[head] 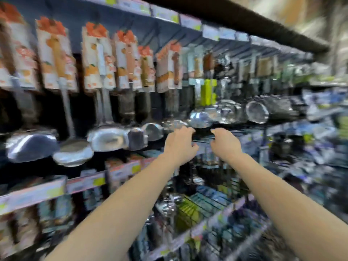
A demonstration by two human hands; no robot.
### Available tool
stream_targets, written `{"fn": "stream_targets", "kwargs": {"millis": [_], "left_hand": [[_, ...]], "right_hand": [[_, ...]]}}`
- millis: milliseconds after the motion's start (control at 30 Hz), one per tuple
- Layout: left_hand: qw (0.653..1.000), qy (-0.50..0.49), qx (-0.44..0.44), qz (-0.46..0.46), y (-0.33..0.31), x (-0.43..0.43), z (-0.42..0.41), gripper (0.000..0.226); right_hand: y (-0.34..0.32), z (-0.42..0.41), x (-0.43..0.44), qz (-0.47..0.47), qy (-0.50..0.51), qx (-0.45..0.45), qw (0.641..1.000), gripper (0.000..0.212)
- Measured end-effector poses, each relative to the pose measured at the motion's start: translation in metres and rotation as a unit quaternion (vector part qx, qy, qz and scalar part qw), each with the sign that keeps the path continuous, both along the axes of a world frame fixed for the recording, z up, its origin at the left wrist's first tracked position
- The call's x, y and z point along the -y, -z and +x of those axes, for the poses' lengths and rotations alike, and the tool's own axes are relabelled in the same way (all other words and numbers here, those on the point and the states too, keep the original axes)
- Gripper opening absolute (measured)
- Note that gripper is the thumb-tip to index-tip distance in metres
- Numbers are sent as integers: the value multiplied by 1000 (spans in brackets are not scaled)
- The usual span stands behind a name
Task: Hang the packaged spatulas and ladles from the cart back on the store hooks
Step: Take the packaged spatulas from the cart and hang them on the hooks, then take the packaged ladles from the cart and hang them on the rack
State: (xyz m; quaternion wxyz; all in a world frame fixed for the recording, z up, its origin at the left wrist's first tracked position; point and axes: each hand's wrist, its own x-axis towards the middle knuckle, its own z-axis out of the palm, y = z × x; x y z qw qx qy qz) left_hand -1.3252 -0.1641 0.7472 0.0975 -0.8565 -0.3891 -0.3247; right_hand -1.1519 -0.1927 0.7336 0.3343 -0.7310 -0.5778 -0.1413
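Reaching below hung ladles (pixel 108 138), L hand (pixel 179 146) beside R hand (pixel 226 146), grip unclear, blur

Your left forearm (pixel 120 202) and right forearm (pixel 278 194) are bare down to the view's lower edge. Your left hand (pixel 179 142) and right hand (pixel 225 143) are bare too, their outlines blurred.

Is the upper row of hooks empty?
No: packaged ladles with orange-topped cards hang side by side all along that row.
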Motion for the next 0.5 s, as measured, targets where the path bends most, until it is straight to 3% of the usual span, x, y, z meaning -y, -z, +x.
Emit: {"fn": "stream_targets", "kwargs": {"millis": [200,300,500], "left_hand": [[995,79,-65,-13,47,25,191,40],[988,115,-97,-25,74,47,291,44],[977,182,-113,-20,113,106,464,43]], "right_hand": [[47,172,69,-68,108,21,992,33],[68,255,114,-88,149,28,985,36],[109,399,197,-172,230,27,957,27]]}}
